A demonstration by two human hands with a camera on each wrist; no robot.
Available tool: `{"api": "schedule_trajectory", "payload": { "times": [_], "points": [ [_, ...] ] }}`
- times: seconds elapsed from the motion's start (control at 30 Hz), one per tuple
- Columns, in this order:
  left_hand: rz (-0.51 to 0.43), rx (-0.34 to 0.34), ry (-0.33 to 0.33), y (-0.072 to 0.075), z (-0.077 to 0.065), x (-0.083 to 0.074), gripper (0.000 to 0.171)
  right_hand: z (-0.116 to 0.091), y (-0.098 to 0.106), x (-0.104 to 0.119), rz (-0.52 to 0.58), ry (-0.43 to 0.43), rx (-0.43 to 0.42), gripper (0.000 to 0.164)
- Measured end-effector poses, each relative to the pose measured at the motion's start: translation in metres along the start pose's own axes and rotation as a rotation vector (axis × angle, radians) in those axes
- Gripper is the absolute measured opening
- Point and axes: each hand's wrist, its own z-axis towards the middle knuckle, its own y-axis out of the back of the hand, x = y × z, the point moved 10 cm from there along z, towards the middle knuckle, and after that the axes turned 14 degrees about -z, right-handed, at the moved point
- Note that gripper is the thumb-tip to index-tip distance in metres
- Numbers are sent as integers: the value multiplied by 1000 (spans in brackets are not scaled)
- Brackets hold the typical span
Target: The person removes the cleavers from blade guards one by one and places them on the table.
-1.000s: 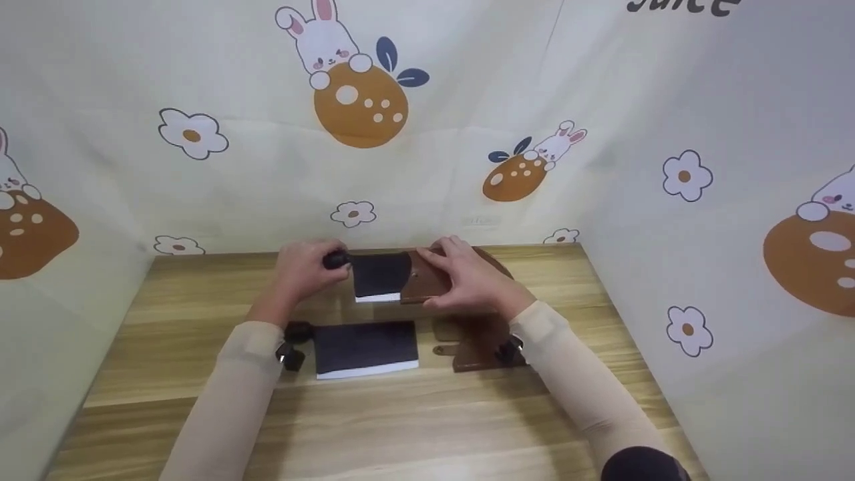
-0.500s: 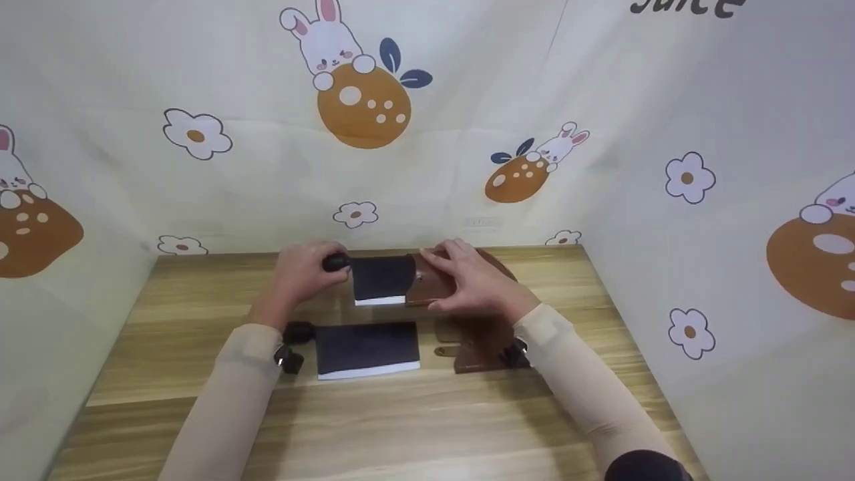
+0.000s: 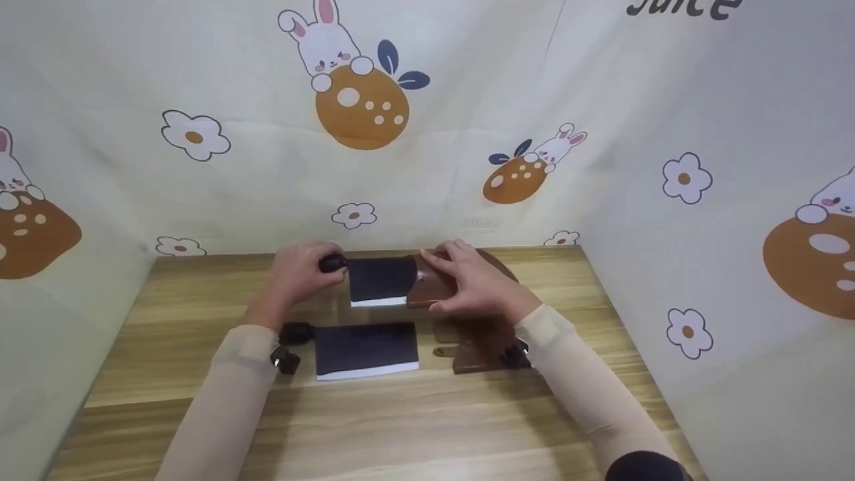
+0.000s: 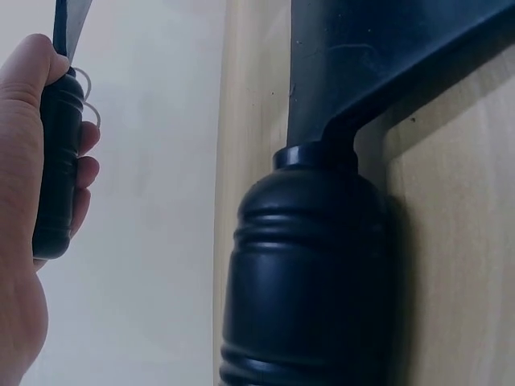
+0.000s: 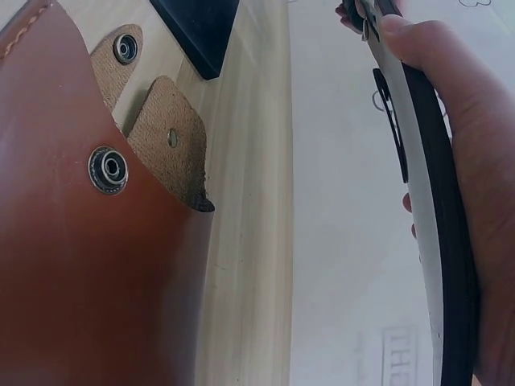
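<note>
My left hand [image 3: 299, 272] grips the black handle [image 4: 60, 169] of a cleaver [image 3: 379, 279] with a dark blade and bright cutting edge. The outer part of that blade is hidden in a brown leather sheath [image 3: 431, 280]. My right hand [image 3: 475, 277] holds the sheath, thumb on one face and fingers behind it; in the right wrist view the sheath [image 5: 438, 217] shows edge-on. Nearer me, a second cleaver [image 3: 366, 349] lies on the table, its black handle [image 4: 310, 273] large in the left wrist view. Right of it lies a second brown sheath [image 3: 482, 344].
The second sheath's strap has a metal snap [image 5: 125, 48], with another snap [image 5: 108, 170] on its body. The wooden table [image 3: 374, 427] meets a pale printed cloth wall [image 3: 427, 174] right behind the hands, and cloth also closes both sides.
Slightly more of the held cleaver's blade shows outside the sheath. My left hand has shifted a little left with the handle, while the right hand keeps its hold. The second cleaver and sheath stay put.
</note>
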Motion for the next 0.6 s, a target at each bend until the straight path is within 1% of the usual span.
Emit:
{"api": "schedule_trajectory", "payload": {
  "times": [0.1,0.2,0.33,0.47,0.6],
  "points": [
    [9,6,4,0,-4,2,36,0,-4,2,11,5,0,114],
    [9,3,6,1,-3,2,36,-1,-4,-2,20,-2,-4,113],
    [15,-12,14,4,-6,4,34,-3,-4,-6,-5,2,-12,113],
    [16,-19,7,6,-8,5,33,-4,-3,-6,-32,26,-24,115],
    [12,-8,10,6,-7,6,34,-5,-1,-7,-16,32,-29,114]
  ]
}}
